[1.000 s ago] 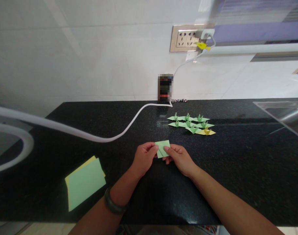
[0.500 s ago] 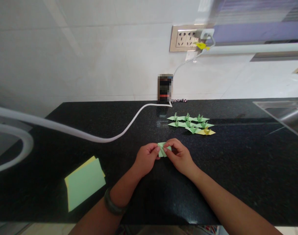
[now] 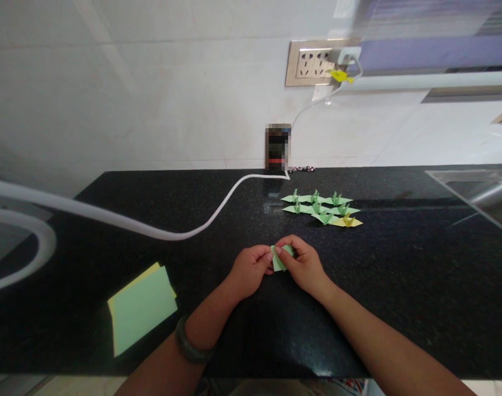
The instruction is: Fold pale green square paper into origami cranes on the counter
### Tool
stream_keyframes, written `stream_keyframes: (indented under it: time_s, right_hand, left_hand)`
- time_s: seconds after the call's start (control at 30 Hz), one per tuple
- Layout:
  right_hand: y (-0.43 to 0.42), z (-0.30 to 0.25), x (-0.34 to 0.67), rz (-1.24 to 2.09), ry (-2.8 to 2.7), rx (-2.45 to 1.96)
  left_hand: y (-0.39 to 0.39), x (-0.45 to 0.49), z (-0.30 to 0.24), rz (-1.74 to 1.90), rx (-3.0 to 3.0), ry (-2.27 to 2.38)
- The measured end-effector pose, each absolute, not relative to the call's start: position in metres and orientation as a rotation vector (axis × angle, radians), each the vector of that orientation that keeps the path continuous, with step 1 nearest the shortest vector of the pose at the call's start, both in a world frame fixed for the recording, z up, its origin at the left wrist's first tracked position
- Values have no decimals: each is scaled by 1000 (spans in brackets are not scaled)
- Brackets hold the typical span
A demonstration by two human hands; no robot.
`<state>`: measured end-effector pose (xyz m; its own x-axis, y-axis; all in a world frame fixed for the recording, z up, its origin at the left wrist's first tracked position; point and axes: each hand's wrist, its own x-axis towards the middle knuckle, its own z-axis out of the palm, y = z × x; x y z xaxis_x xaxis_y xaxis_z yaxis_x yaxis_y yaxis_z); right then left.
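Between my two hands is a small piece of folded green paper (image 3: 279,264), held just above the black counter. My left hand (image 3: 251,268) pinches its left edge between thumb and fingers. On the other side, my right hand (image 3: 303,261) grips the paper with its thumb on top, covering part of the folds. Beyond my hands stand several green paper cranes (image 3: 316,209) in rows, with a yellow paper crane (image 3: 348,221) at the near right end. To the left lies a stack of green and yellow paper sheets (image 3: 146,311).
A white cable (image 3: 172,236) curves across the counter (image 3: 218,341) from the left to a blurred-out upright device (image 3: 278,147) against the tiled wall. A metal sink (image 3: 482,190) is set in at the right. A wall socket (image 3: 312,63) holds a white plug.
The folded paper has turned and shifted slightly right and nearer to me. My left fingers have moved slightly right along with it, while my right thumb now covers its upper middle.
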<state>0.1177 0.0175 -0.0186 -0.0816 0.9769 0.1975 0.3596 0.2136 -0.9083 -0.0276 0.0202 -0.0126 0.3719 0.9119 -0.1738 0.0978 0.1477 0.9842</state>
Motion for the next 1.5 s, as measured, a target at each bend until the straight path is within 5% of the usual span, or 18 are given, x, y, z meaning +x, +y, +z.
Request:
stream_keyframes:
  time_s: [0.93, 1.27, 1.5]
  right_hand:
    - [12, -18, 110, 691, -1558, -1329]
    - [13, -23, 108, 1135, -1414, -1293]
    - [14, -23, 110, 1094, -1359, -1325]
  left_hand:
    - [17, -21, -10, 844, 1025, 1030]
    - [22, -26, -14, 850, 1264, 1137]
    - [21, -24, -10, 897, 1185, 1093]
